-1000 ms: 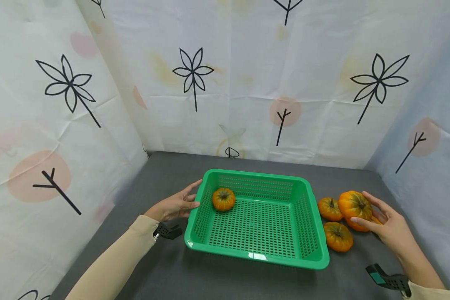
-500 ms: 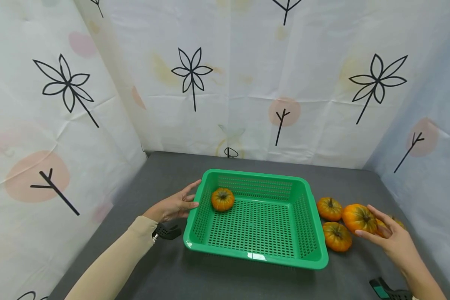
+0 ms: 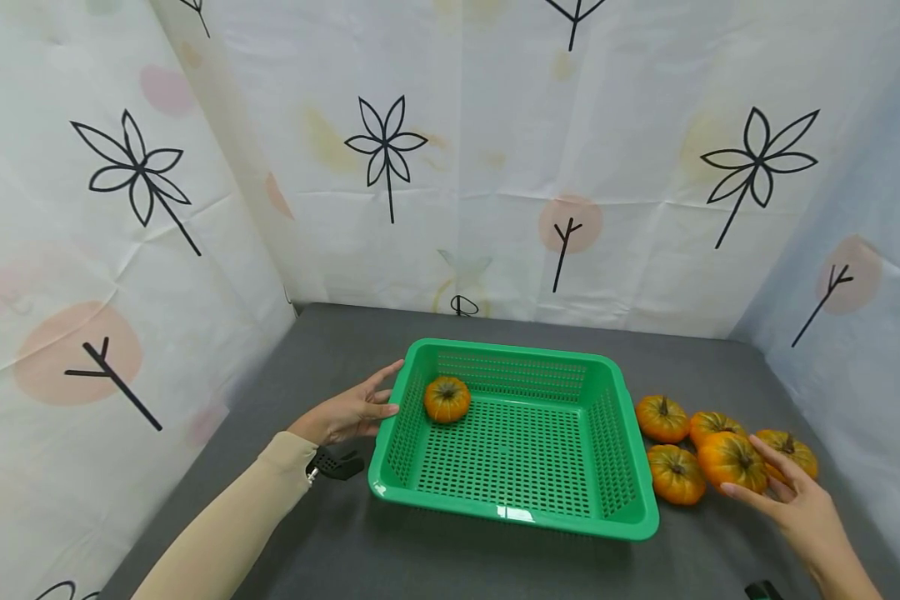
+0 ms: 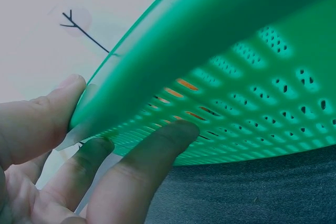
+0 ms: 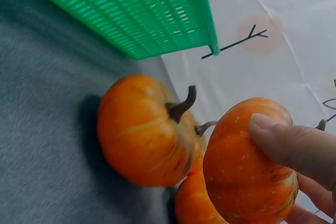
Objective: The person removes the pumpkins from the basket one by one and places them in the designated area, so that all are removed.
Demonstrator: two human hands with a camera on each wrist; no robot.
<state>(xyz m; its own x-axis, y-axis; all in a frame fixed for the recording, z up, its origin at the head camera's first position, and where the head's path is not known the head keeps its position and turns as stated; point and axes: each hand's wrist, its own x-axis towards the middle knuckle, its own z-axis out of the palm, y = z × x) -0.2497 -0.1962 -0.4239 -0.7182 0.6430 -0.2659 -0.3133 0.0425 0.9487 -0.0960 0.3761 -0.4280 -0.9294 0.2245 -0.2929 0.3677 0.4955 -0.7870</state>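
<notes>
My right hand (image 3: pixel 798 504) grips a small orange pumpkin (image 3: pixel 732 462), thumb on one side and fingers on the other. In the right wrist view this held pumpkin (image 5: pixel 249 166) hangs in front of others, its underside partly hidden. My left hand (image 3: pixel 348 408) holds the left rim of a green plastic basket (image 3: pixel 513 521). Seen from the left wrist, the thumb (image 4: pixel 39 119) lies at the rim while the fingers reach under it against the slotted wall. One pumpkin (image 3: pixel 447 399) sits inside the basket, near its left wall.
Right of the basket, several pumpkins rest on the dark grey tabletop (image 3: pixel 525 567): one at the back (image 3: pixel 662 418), one in front (image 3: pixel 677 474), another behind the held one (image 3: pixel 715 427), and one at the far right (image 3: pixel 787 452). Patterned cloth (image 3: pixel 495 167) surrounds the table.
My right hand has moved right and nearer to me with the gripped pumpkin, uncovering pumpkins behind it. The left hand, the basket and the pumpkin inside stay put.
</notes>
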